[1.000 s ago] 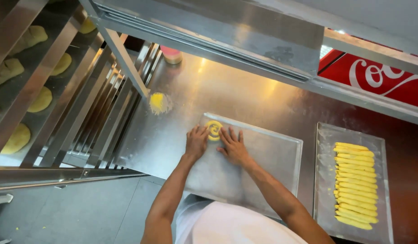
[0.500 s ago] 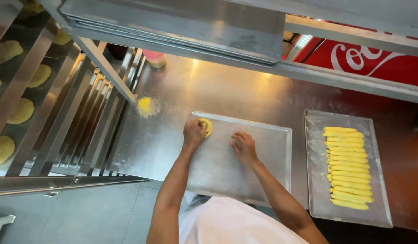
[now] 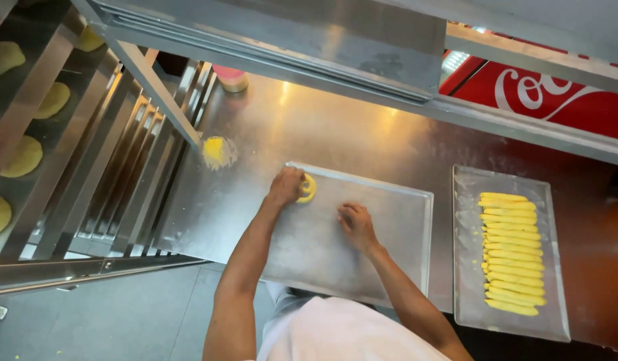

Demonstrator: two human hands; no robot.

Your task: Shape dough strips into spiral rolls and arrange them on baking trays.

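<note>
Pressing a yellow dough ring (image 3: 308,188) flat at the baking tray's (image 3: 389,254) far-left corner, left hand (image 3: 285,186) curls loosely against it; no long axis. Right hand (image 3: 355,224) rests open mid-tray, bare metal right and near.

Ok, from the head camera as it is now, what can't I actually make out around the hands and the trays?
- Yellow dough ring: the left hand covers its left side, so its full shape is hidden.
- Left hand's grip: fingertips hidden under the hand.
- Right hand on the baking tray: contact with the tray is unclear.
- Tray's near-left corner: hidden by the forearm and body.
- Dough strips on the right tray: too small to count surely.
</note>
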